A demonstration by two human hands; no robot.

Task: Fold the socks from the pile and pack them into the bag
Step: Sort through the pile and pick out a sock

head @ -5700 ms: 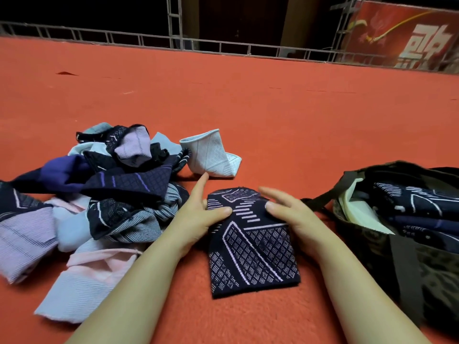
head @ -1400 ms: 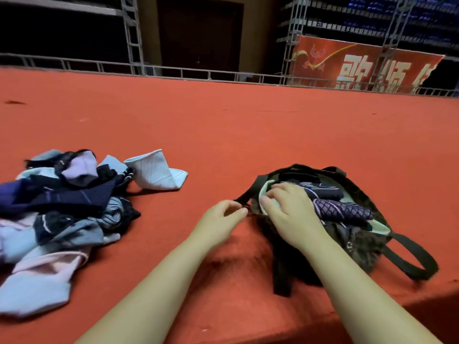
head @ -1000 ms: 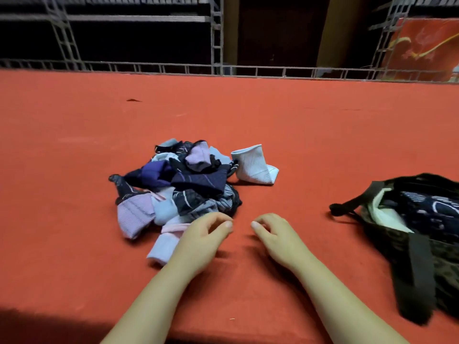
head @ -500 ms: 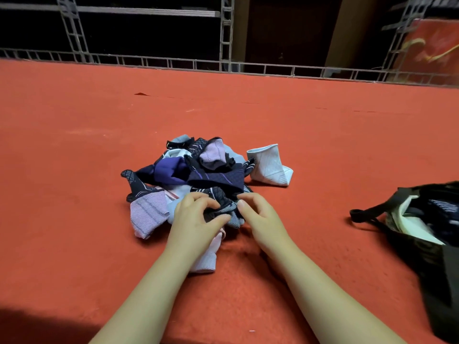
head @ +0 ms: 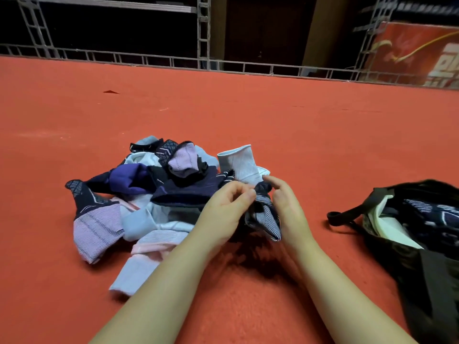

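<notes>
Both hands at right edge of sock pile [head: 139, 194]. Left hand [head: 223, 214] and right hand [head: 285, 207] each pinch a dark striped sock [head: 263, 219], lifted just off the red carpet [head: 273, 120]. Bag [head: 409, 244] lies well right of pile, open, folded socks inside.

both hands [head: 255, 207] pinching striped sock [head: 263, 219] (dark), sock pile [head: 139, 194] left, bag [head: 422, 244] right

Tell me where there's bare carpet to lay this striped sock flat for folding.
The clearest patch lies between the sock pile and the bag, just right of the right hand. Bare carpet also stretches beyond the pile to the railing. Left of the left hand it is crowded with socks.
</notes>
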